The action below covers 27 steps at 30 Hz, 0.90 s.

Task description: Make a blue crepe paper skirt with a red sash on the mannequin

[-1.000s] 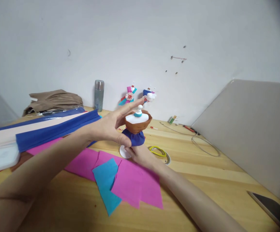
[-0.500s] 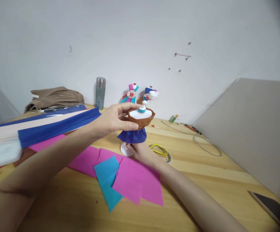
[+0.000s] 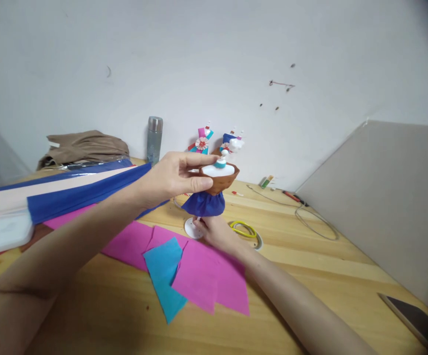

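Note:
A miniature dress form (image 3: 218, 183) stands tilted between my hands, with brown fabric round its upper part, a gathered blue skirt (image 3: 205, 204) below and a white knob on top. My left hand (image 3: 184, 173) grips the brown upper part from the left, thumb in front and fingers over the top edge. Low down, my right hand (image 3: 214, 230) is closed round the thin stand just above its white round base (image 3: 192, 229); part of its fingers is hidden. Magenta fabric pieces (image 3: 199, 276) and a teal piece (image 3: 164, 276) lie in front.
Behind stand decorated small forms (image 3: 201, 143) and a metal flask (image 3: 154, 140). Blue fabric (image 3: 88, 190), a white case (image 3: 3, 234) and brown cloth (image 3: 88, 148) lie left. A yellow coil (image 3: 243, 228), a cable (image 3: 317, 227) and a dark tablet-like object (image 3: 409, 315) lie right.
The top of the dress form has shifted slightly up and to the right, with my left hand on it. My right hand stays at the stand.

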Each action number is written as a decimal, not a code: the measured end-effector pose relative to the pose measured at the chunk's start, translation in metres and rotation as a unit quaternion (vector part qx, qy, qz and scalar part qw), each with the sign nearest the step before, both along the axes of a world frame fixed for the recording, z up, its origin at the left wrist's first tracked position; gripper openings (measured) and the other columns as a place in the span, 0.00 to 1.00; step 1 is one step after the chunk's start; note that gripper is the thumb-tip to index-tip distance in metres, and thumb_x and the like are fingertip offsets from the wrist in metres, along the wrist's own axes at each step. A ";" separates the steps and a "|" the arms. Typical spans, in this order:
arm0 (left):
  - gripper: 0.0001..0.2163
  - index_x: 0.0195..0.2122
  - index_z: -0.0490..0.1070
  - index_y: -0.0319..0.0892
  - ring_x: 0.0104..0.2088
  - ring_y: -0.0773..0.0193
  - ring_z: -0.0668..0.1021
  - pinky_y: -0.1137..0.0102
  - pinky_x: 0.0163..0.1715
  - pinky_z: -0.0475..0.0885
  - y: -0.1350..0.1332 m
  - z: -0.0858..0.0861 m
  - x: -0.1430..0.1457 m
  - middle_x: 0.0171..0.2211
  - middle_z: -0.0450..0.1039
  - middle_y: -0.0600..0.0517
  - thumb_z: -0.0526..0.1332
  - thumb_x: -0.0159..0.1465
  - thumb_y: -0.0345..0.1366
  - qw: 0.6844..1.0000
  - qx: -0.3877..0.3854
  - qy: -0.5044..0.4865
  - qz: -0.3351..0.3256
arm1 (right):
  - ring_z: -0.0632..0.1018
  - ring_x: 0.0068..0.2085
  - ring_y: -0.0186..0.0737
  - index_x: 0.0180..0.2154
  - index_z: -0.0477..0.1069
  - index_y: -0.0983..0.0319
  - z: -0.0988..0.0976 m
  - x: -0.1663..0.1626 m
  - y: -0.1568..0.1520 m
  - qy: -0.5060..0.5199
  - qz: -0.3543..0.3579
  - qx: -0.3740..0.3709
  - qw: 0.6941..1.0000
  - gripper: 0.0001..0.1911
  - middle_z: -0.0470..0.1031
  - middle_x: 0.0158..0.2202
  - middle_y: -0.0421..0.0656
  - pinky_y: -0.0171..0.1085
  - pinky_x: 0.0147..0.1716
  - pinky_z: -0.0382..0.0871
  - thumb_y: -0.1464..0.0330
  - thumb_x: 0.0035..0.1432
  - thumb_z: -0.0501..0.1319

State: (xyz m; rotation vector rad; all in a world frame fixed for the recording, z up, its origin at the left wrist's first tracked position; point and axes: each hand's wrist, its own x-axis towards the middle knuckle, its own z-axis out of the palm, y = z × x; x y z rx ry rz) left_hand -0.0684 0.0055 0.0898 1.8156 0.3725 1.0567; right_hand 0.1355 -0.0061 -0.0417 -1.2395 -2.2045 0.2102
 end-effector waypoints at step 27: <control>0.06 0.36 0.80 0.41 0.46 0.59 0.80 0.60 0.56 0.71 0.067 0.006 0.010 0.41 0.81 0.48 0.68 0.58 0.34 0.949 0.313 0.007 0.050 | 0.71 0.32 0.39 0.31 0.66 0.61 0.001 0.004 0.003 -0.009 -0.012 -0.136 0.991 0.08 0.71 0.29 0.42 0.37 0.34 0.61 0.71 0.63 0.53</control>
